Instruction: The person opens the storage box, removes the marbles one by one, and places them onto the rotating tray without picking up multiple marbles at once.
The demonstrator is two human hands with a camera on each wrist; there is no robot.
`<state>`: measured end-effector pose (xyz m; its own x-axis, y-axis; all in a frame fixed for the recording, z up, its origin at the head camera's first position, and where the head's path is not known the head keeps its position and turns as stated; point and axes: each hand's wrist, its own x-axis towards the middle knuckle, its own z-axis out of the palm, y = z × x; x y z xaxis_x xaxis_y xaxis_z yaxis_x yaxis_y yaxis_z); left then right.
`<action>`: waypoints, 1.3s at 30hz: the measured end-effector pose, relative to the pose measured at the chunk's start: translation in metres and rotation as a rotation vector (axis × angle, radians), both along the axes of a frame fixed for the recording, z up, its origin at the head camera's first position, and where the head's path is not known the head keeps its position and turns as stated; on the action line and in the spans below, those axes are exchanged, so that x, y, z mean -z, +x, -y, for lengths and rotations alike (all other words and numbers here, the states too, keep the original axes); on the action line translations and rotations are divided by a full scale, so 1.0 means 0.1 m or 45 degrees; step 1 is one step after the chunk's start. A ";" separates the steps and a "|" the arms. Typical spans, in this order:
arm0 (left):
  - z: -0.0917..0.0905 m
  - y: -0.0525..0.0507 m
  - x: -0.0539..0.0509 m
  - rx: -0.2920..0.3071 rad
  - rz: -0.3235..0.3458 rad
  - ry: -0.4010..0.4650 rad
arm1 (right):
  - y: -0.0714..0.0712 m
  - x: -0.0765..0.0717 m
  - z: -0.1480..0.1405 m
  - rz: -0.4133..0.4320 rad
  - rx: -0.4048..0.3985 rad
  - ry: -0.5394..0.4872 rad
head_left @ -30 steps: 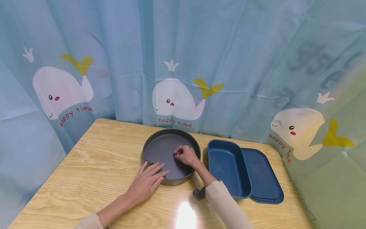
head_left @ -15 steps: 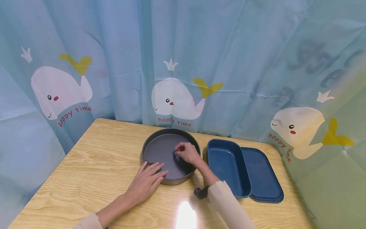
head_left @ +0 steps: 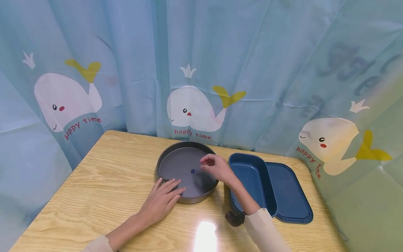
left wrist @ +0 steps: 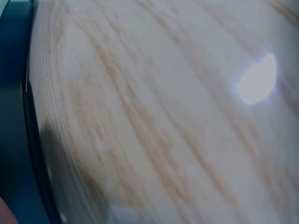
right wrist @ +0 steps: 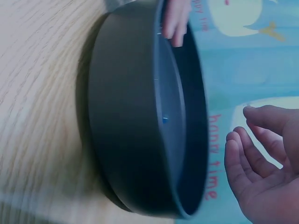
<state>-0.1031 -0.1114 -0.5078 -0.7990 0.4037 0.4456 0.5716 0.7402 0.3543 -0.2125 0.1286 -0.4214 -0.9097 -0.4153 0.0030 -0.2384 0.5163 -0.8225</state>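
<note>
See the small blue piece [head_left: 192,171] lying near the middle of the round grey pan [head_left: 177,162], apart from both hands. Probably best to avoid brushing it with the right hand [head_left: 218,169], close by and empty, with a narrow gap between thumb and fingers. Steady the pan with the left hand [head_left: 160,203], spread across the near rim, gripping nothing. Mind the blue container [head_left: 252,173] alongside.

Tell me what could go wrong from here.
The tiny blue piece lies loose on the floor of the round dark-grey pan, so a jolt might make it slide or roll. The left hand reaches over the pan's rim; pressing there could shift it. The right forearm crosses above the rectangular blue plastic container and might knock it.
</note>
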 end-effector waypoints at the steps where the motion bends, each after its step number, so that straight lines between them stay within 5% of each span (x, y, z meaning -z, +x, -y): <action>1: 0.00 0.00 0.00 0.000 0.001 -0.001 | 0.02 -0.03 -0.04 0.005 0.008 -0.008; 14: 0.00 0.00 0.01 0.009 -0.012 0.025 | 0.29 -0.15 -0.61 0.008 0.103 0.028; 25: 0.00 -0.01 0.01 0.010 -0.036 0.024 | 0.51 0.06 -1.03 0.038 0.160 0.078; 33: 0.00 0.00 0.01 0.005 -0.026 0.009 | 0.55 0.31 -1.17 0.121 0.066 0.074; 39: -0.01 0.00 0.02 0.007 -0.011 0.026 | 0.58 0.35 -1.20 0.223 0.005 0.066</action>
